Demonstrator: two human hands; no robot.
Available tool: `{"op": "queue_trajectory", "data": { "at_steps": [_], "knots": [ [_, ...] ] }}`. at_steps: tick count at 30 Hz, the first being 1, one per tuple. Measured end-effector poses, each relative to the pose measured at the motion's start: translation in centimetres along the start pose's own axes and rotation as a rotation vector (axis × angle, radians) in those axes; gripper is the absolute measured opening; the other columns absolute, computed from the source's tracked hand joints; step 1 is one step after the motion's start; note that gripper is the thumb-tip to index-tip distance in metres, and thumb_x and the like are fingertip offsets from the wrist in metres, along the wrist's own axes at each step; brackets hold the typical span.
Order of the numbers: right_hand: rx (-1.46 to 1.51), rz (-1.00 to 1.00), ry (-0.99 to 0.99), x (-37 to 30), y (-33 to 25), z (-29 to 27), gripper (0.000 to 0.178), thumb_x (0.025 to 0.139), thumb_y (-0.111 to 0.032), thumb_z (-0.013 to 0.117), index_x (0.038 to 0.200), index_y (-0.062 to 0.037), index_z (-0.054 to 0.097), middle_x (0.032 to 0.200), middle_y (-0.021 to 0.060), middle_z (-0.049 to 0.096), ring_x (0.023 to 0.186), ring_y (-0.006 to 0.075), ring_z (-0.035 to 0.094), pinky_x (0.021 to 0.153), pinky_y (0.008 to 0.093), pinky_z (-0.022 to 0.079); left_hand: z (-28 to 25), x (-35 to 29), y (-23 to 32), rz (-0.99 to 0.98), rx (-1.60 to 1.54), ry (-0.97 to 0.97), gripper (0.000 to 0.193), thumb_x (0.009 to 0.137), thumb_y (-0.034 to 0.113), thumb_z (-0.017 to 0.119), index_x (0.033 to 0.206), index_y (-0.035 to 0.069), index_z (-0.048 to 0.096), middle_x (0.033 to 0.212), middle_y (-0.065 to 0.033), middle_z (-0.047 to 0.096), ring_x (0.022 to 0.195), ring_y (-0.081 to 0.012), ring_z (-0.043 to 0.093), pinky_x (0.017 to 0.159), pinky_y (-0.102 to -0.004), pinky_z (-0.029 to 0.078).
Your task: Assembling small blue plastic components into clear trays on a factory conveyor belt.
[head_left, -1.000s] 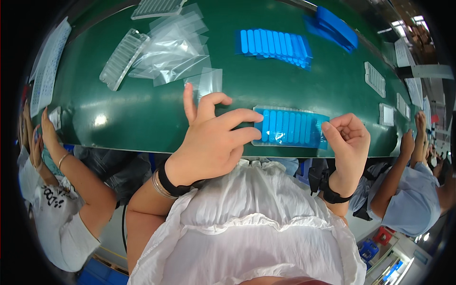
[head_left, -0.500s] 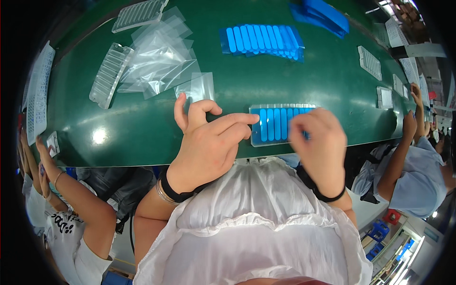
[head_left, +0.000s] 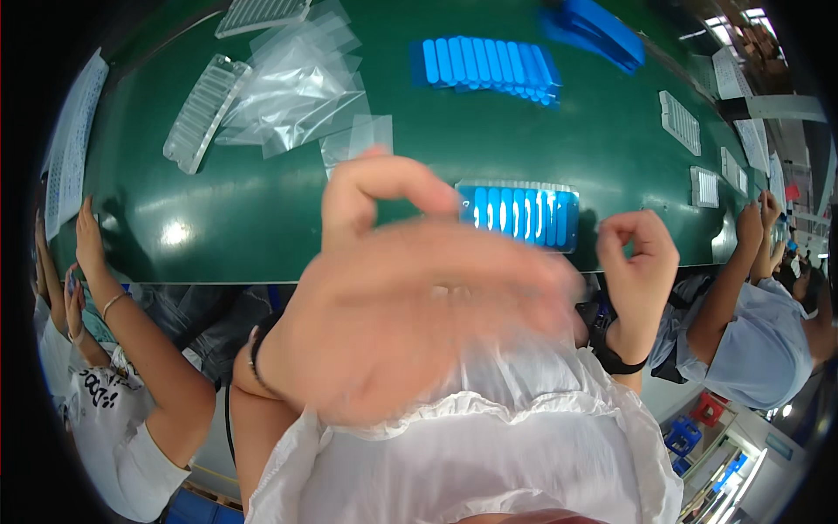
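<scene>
While both hands hover empty, the blue-filled tray (head_left: 522, 214) lies between them.

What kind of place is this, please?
Probably a factory packing or assembly line. A long green work surface runs past several seated people, and on it lie a clear tray of blue parts, empty clear trays and a pile of clear plastic bags.
</scene>
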State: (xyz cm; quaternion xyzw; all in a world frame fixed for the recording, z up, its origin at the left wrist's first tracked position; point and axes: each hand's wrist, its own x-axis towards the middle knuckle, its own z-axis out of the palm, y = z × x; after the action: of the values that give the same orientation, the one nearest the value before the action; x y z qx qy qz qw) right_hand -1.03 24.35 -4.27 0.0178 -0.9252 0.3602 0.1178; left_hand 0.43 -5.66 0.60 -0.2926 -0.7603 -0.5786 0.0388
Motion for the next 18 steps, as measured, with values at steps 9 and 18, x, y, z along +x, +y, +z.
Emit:
{"op": "queue_trajectory", "data": {
  "at_steps": [9,18],
  "knots": [
    [0.185,0.015,0.062,-1.0,-0.6,0.7,0.006,0.082,0.005,0.072,0.083,0.0011,0.067,0.077,0.0020,0.061,0.071,0.0102,0.054,0.066,0.0244,0.042,-0.1,-3.0,1.3,0.050,0.022,0.025,0.037,0.080,0.005,0.075,0.115,0.013,0.068,0.123,-0.0065,0.071,0.120,-0.0210,0.053,0.118,-0.0548,0.027],
    [0.172,0.007,0.124,-2.1,-0.2,-0.1,0.006,0.082,0.004,0.072,0.083,0.0002,0.068,0.077,0.0019,0.063,0.069,0.0098,0.054,0.062,0.0249,0.041,-7.6,-4.0,-4.0,-0.132,0.292,0.003,0.055,0.078,0.005,0.078,0.129,0.011,0.057,0.129,-0.0089,0.065,0.127,-0.0227,0.052,0.120,-0.0513,0.029]
  ]
}}
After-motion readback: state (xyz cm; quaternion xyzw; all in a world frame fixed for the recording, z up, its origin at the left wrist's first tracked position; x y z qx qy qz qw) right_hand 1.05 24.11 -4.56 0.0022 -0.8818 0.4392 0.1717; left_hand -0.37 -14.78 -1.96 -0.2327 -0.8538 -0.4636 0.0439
